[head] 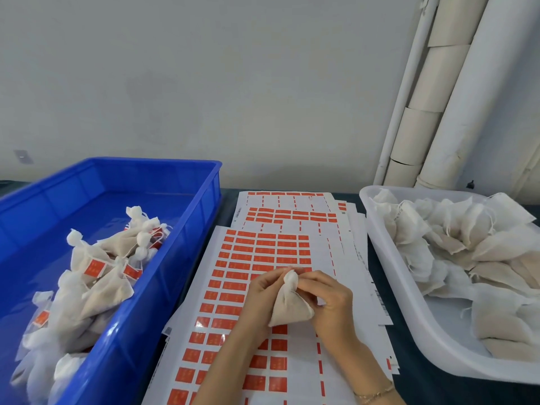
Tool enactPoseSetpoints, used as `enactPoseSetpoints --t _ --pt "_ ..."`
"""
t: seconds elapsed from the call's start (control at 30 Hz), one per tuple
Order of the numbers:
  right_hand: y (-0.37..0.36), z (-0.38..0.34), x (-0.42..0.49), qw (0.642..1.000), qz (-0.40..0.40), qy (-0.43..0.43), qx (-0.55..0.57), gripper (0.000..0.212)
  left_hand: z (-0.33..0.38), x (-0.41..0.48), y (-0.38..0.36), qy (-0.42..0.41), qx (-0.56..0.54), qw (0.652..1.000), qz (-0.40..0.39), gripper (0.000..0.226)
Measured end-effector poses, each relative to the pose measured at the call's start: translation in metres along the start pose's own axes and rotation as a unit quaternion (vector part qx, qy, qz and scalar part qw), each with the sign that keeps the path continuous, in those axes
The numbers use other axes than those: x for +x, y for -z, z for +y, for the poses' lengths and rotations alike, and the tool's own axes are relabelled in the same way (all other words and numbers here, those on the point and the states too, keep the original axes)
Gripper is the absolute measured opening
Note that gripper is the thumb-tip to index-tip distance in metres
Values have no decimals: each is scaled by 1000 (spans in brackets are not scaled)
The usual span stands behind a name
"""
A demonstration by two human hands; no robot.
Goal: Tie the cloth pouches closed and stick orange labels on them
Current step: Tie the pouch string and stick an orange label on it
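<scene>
A small off-white cloth pouch (290, 306) is held between both hands above the label sheets. My left hand (258, 299) grips its gathered neck from the left. My right hand (328, 299) pinches the neck from the right and cups the pouch's side. The pouch bears no label that I can see. Under the hands lies a white sheet of orange labels (242, 267), with several labels peeled off on its right side. More label sheets (292, 213) are fanned out behind it.
A blue crate (163, 276) at the left holds several tied pouches with orange labels (95, 268). A white tray (388, 258) at the right holds several untied pouches (455, 238). White pipes (444, 92) run up the wall behind.
</scene>
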State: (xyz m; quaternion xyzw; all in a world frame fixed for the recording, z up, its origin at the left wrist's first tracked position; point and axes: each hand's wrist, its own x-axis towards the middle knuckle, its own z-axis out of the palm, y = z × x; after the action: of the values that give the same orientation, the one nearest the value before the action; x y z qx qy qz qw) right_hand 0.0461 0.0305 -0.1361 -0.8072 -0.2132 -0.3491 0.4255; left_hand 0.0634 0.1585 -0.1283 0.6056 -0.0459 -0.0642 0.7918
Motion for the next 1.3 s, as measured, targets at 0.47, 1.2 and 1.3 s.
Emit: enactPoseSetpoints --t 0.47,1.2,1.3 --pt "-3 4 4 993 -8 -119 8 18 -3 -8 -11 -182 226 955 -62 45" --pt "10 2 12 977 37 -205 46 6 -2 -2 -3 -177 201 963 19 29" --pt "12 3 13 976 64 -203 42 7 -2 -1 -2 -179 206 962 25 24"
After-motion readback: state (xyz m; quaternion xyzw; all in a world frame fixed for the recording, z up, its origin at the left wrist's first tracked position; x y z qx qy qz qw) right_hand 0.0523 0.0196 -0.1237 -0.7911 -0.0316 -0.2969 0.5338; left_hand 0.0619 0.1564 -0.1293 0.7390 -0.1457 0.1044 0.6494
